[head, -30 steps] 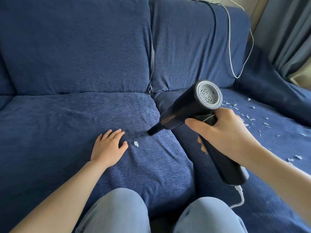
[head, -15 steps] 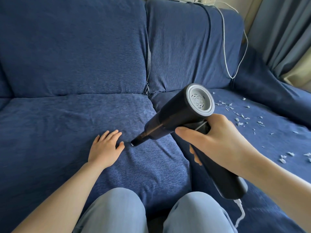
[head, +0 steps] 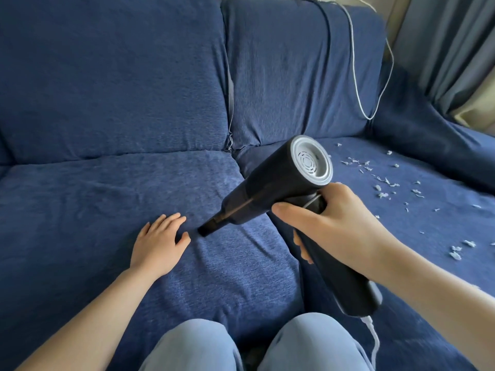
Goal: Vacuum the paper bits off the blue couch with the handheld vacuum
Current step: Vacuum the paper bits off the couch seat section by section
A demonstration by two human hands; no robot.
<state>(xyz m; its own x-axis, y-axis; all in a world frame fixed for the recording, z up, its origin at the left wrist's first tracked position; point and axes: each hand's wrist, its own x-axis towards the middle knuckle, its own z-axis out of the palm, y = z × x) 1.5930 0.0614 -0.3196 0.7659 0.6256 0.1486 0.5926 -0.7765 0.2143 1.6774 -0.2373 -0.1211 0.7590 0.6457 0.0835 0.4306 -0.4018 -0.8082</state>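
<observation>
My right hand (head: 333, 223) grips the handle of a black handheld vacuum (head: 270, 188) with a grey vented rear cap. Its narrow nozzle tip points down-left and rests on the left seat cushion of the blue couch (head: 93, 204), just right of my left hand (head: 158, 243). That hand lies flat on the cushion, fingers spread, holding nothing. Several white paper bits (head: 383, 183) are scattered over the right seat cushion. No bit shows on the left cushion near the nozzle.
A white cord (head: 359, 84) hangs over the right back cushion, and a white cable (head: 373, 336) leaves the vacuum's handle base. Grey curtains (head: 450, 46) hang at the far right. My knees in light blue trousers (head: 198, 346) sit at the bottom edge.
The nozzle swept left to beside my left hand, and the single paper bit that lay near that hand is gone. My left hand stayed flat on the cushion.
</observation>
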